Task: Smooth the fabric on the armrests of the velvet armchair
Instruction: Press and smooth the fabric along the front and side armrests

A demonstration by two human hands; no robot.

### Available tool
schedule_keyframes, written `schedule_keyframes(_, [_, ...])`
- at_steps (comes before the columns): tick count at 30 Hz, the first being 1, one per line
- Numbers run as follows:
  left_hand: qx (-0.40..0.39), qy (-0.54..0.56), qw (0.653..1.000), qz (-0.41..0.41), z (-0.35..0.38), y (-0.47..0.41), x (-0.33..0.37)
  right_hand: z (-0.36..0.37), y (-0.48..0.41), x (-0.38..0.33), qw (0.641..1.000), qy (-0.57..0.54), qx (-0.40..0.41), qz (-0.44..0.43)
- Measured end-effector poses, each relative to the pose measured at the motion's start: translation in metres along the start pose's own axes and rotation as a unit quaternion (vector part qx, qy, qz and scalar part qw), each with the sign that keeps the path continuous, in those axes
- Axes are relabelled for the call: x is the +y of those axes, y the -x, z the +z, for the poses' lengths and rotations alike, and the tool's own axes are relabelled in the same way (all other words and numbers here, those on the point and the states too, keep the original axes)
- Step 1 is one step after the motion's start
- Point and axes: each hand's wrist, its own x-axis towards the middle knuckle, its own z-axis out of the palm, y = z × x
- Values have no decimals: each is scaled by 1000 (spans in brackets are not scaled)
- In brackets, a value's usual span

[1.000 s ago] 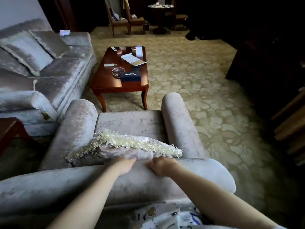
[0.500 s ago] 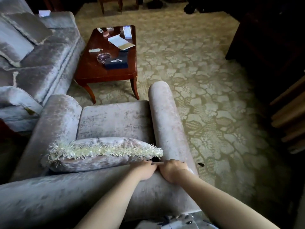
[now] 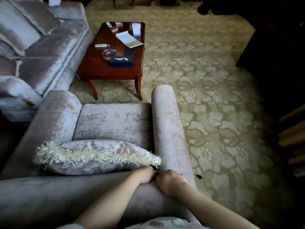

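Observation:
I look down over the back of a pale velvet armchair (image 3: 113, 119). Its right armrest (image 3: 168, 129) runs away from me; the left armrest (image 3: 54, 116) is broader. A fringed cushion (image 3: 92, 156) lies on the seat against the backrest. My left hand (image 3: 145, 175) and my right hand (image 3: 171, 180) rest side by side where the backrest top meets the rear end of the right armrest. Both press on the velvet with fingers curled down, the fingertips partly hidden in the gap.
A wooden coffee table (image 3: 112, 63) with papers, a glass ashtray and a dark box stands beyond the chair. A velvet sofa (image 3: 41, 47) with cushions sits at left. Patterned carpet (image 3: 206, 88) spreads to the right, with dark furniture (image 3: 280, 55) at the far right.
Both hands have slid right along the backrest top, from behind the cushion to the rear of the right armrest. The view has tilted further down.

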Motion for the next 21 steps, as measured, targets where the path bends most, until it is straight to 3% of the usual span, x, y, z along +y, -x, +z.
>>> schedule_keyframes(3, [92, -36, 994, -46, 7, 13, -3, 15, 9, 6, 999, 20, 18, -32])
schedule_keyframes(6, [140, -22, 988, -55, 19, 37, -2, 25, 17, 17, 999, 14, 33, -8])
schedule_keyframes(10, [131, -39, 990, -31, 29, 73, -9, 30, 23, 21, 999, 22, 26, 1])
schedule_keyframes(21, [201, -11, 979, -16, 32, 97, -13, 28, 28, 24, 998, 21, 21, 64])
